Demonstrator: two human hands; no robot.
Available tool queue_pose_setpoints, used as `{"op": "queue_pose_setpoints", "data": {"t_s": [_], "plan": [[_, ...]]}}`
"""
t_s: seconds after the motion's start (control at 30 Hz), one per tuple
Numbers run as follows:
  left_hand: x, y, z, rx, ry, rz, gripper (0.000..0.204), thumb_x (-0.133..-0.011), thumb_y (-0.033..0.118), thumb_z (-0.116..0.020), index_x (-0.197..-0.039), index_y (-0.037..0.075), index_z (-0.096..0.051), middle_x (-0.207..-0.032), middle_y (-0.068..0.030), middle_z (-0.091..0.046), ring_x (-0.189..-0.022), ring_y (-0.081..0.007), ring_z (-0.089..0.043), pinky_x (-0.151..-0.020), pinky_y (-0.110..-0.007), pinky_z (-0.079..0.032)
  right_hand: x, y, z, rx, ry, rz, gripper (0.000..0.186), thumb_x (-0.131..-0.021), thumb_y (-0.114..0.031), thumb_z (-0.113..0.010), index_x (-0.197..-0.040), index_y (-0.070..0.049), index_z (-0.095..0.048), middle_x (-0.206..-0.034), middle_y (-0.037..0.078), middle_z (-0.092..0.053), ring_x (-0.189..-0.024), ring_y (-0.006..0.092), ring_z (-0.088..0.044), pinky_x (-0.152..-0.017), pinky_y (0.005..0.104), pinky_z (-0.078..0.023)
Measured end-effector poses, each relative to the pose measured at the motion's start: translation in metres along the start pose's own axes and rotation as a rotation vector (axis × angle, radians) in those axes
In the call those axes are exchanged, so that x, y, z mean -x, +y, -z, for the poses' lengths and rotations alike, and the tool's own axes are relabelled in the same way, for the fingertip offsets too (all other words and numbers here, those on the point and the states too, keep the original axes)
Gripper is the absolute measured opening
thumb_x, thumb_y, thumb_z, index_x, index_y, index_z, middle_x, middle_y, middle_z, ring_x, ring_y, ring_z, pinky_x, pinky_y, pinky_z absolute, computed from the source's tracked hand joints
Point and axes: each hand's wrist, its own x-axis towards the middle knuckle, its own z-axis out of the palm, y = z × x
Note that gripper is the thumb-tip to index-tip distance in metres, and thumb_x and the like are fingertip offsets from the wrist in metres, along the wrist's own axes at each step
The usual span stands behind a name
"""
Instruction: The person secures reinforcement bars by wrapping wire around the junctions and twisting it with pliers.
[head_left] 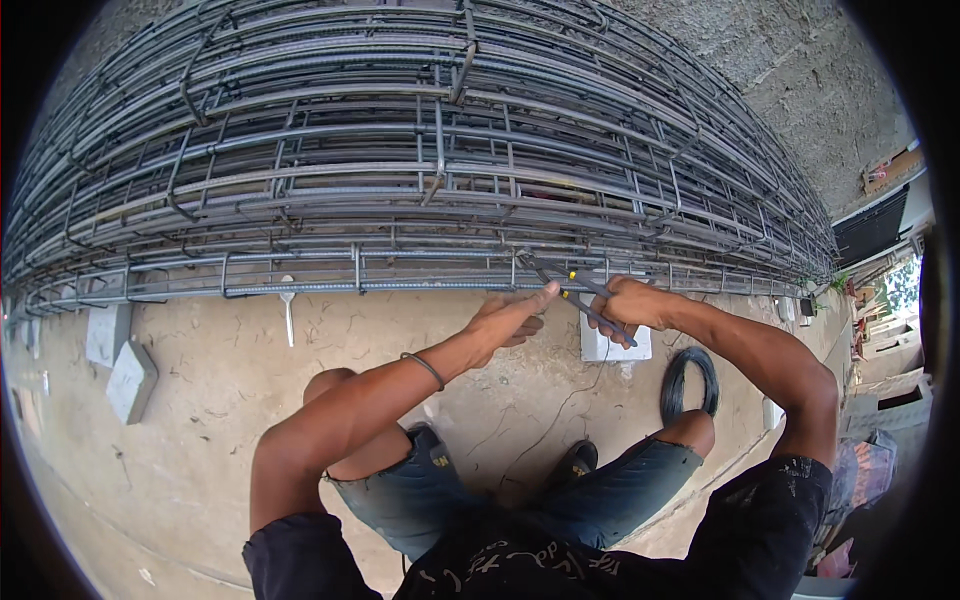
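My right hand point(632, 303) is closed around the handles of a pair of end-cutting pincers point(545, 272). Their jaws meet the lowest near bar of a long steel rebar cage point(400, 286), at a crossing with a stirrup. Just left of the handles is my left hand point(507, 322), its thumb stretched toward the pincers and its other fingers loosely apart below. Nothing shows in the left hand; whether its thumb touches the tool I cannot tell. Any tie wire at the jaws is too small to make out.
Stacked rebar cages fill the far side. A coil of dark wire point(714, 378) lies by my right knee. One pale block point(630, 346) sits beneath the pincers, another pale block point(132, 382) at the left. A white spoon-like piece point(289, 315) and wire scraps lie on the concrete floor point(230, 420).
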Motion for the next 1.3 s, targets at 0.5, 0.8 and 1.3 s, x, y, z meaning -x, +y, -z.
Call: {"op": "queue_pose_setpoints", "data": {"t_s": [0.5,0.8,1.3], "plan": [[-0.049,-0.005,-0.058,1.426,-0.144,-0.089,0.03,-0.087,0.036,-0.064,-0.075,0.011,-0.051,-0.068,-0.0038,-0.053,-0.068,-0.0207,-0.058,-0.07,-0.038,-0.051,-0.005,0.012,-0.044,-0.674,-0.153,-0.064,0.018,-0.072,-0.001,-0.046,-0.086,0.005,-0.056,-0.069,0.012,-0.054,-0.054,0.0214,-0.056,-0.048,0.0346,-0.05],[-0.048,-0.014,-0.047,1.267,-0.302,-0.023,0.036,-0.086,0.028,-0.061,-0.061,0.015,-0.038,-0.052,0.0014,-0.037,-0.049,-0.0164,-0.041,-0.054,-0.03,-0.039,-0.002,0.01,-0.088,-0.6,0.105,0.01,0.017,-0.084,-0.007,-0.043,-0.079,0.003,-0.056,-0.064,0.009,-0.055,-0.049,0.0179,-0.055,-0.045,0.0304,-0.049],[-0.078,0.044,-0.09,1.746,0.16,-0.054,0.025,-0.081,0.02,-0.063,-0.069,0.011,-0.044,-0.06,-0.0024,-0.045,-0.056,-0.0191,-0.05,-0.056,-0.03,-0.046,0.044,-0.035,-0.067,1.084,0.758,-0.029,0.078,-0.077,-0.026,-0.063,-0.136,0.009,-0.027,-0.127,0.027,-0.04,-0.122,0.0414,-0.036,-0.105,0.06,-0.02]]}}
